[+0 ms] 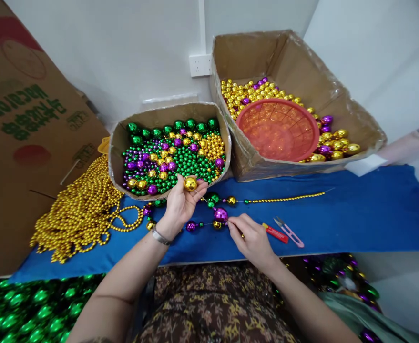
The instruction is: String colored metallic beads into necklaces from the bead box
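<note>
Left hand (pixel 180 202): fingers pinch gold ball (pixel 190 183) at 12 o'clock of palm, just below bead box (pixel 116 143) rim. Right hand (pixel 252 238): fingers narrow, nipping bead strand (pixel 220 214) on blue tabletop (pixel 355 214). Snips (pixel 290 232) at its 3 o'clock. Step, likely: threading ball onto strand. Next calls for ball's hole lined up with strand tip, steady pinch.

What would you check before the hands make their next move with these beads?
1. Gold ball gripped in the left hand: ok.
2. Right hand pinching the bead string beside the purple ball: ok.
3. Thread lined up with the gold ball's hole: cannot tell.
4. Bead box close to the left hand: ok.
5. Snips lying apart from both hands: ok.
</note>
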`<state>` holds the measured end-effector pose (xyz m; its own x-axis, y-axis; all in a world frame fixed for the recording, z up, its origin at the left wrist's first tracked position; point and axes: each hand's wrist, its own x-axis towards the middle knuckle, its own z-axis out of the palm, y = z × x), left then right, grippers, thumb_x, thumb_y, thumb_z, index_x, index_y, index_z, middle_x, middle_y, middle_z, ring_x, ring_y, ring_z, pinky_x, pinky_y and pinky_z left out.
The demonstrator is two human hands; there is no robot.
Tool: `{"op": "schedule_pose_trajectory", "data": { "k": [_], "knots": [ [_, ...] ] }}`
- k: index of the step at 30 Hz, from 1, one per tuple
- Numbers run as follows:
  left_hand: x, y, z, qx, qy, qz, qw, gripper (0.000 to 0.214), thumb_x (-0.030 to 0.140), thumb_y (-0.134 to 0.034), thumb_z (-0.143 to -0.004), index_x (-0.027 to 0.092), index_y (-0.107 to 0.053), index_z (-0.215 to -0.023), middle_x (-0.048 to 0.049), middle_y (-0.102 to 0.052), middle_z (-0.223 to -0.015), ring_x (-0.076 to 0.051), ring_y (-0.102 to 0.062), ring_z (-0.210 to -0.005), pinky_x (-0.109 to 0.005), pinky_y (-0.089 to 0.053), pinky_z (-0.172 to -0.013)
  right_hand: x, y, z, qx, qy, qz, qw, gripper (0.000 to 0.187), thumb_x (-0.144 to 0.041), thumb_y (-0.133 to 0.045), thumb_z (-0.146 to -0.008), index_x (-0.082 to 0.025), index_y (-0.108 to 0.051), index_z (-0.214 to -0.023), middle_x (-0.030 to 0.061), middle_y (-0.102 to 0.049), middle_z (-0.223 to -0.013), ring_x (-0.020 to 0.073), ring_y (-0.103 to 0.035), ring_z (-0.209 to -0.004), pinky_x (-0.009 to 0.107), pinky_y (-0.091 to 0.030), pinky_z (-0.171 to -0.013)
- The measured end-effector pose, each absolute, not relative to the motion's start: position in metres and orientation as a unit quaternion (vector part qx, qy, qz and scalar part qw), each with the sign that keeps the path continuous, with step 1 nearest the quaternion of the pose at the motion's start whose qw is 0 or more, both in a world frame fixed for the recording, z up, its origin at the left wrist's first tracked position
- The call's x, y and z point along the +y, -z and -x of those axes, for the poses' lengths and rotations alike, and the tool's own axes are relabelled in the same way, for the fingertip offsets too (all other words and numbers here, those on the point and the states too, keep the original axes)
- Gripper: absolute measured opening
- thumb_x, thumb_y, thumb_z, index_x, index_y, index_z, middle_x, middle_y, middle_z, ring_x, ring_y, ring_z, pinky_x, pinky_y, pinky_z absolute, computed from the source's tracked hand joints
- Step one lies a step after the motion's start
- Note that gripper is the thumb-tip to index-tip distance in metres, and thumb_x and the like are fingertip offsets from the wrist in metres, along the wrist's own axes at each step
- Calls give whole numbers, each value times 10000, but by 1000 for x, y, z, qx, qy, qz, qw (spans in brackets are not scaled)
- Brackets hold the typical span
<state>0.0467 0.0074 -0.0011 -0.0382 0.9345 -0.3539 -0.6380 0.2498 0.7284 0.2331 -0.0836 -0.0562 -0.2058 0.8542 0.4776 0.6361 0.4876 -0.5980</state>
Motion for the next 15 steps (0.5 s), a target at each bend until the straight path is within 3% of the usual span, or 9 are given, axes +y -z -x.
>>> {"op": "schedule_pose_trajectory", "data": {
  "k": [11, 15],
  "knots": [
    [-11, 22, -61, 373, -614, -304, 625, 402, 546, -572, -864, 161, -619, -968, -70, -706, -890, -193, -706, -853, -328, -556, -787, -81, 58, -222, -743, -142, 500, 421, 190, -228, -467, -962, -192, -649, -920, 48, -640, -777, 146, -619, -671, 254, -486, -628],
    [-15, 28, -61, 385, -600, -317, 625, 430, 570, -549, -866, 159, -636, -958, -69, -703, -849, -194, -689, -834, -315, -537, -739, -80, 58, -222, -738, -170, 495, 425, 171, -235, -480, -959, -196, -641, -916, 45, -640, -778, 151, -621, -680, 258, -493, -643]
  ]
}}
